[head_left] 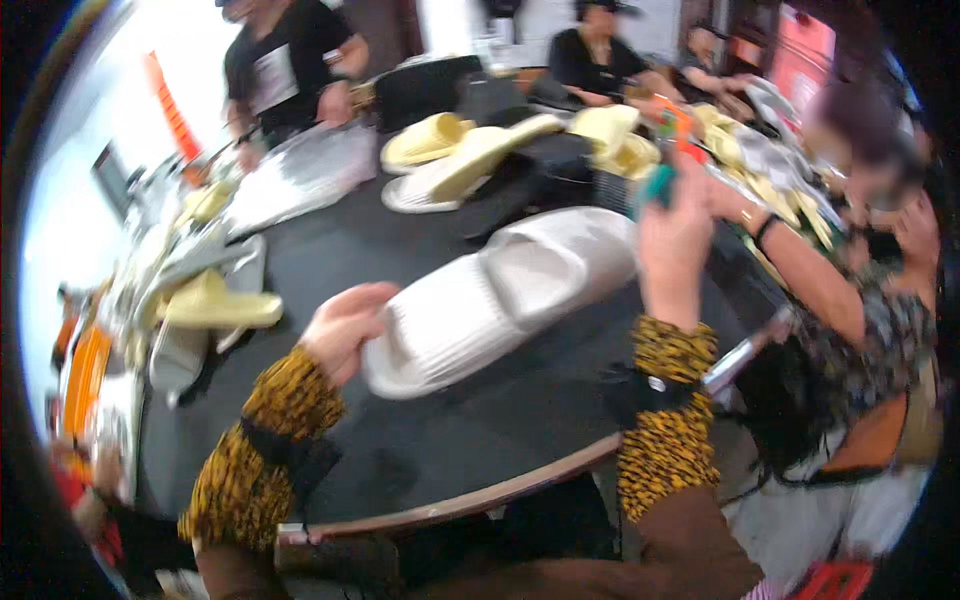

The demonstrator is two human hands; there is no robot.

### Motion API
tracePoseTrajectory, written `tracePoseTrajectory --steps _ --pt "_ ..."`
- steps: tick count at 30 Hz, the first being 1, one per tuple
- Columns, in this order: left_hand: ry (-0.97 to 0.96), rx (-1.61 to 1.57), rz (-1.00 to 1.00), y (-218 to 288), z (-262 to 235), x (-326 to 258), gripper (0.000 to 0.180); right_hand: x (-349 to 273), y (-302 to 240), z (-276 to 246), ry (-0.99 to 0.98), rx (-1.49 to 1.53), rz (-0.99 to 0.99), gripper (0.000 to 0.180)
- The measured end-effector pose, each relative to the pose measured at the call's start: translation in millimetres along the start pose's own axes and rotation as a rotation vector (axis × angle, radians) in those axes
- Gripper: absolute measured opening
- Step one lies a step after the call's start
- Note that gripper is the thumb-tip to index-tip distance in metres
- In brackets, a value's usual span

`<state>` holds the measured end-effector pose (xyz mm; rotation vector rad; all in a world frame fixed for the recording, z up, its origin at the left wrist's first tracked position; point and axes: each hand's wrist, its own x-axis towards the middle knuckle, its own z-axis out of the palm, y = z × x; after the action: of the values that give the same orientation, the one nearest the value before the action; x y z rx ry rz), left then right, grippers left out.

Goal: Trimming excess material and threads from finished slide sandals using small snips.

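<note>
Dark and wide, the table fills the middle of the frame, its pale curved edge running along the lower centre. Motion blur softens everything.

At centre lies 1 white slipper, ridged on its sole end, stretching from the lower left toward the upper right. The left hand, coming up from the lower left in a yellow-and-black patterned cuff, has its grip closed on the heel end of the white slipper, fingers curled over the edge.

The right hand is raised at centre right, above a matching patterned cuff. Its grip is wrapped around a teal tool with an orange-red part at the top; the blur hides what kind of tool it is.

Pale yellow slippers and dark pieces are piled in the upper centre of the table, and more yellow ones lie at the left edge. Silvery sheets lie at upper left.

Other people sit around the table: 1 in a black top at upper left, 1 at the top centre, and 1 in a patterned top close at the right, an arm reaching toward the raised hand.
</note>
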<state>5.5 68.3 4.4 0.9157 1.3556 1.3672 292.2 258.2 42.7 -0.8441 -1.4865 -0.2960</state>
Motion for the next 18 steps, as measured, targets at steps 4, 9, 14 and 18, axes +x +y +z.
tracePoseTrajectory --steps 4,9,14,18 --pt "-0.031 0.209 -0.055 -5 31 59 0.044 1 -11 -3 -0.021 0.613 0.193 0.046" --pt "0.078 0.300 0.098 -19 103 118 0.037 -7 -65 2 -0.243 0.858 0.198 0.046" --pt "0.140 0.630 0.328 -32 123 133 0.048 -12 -72 4 -0.322 0.806 0.095 0.044" --pt "0.210 0.671 0.411 -2 63 94 0.047 -15 -84 -9 -0.512 1.008 0.337 0.045"
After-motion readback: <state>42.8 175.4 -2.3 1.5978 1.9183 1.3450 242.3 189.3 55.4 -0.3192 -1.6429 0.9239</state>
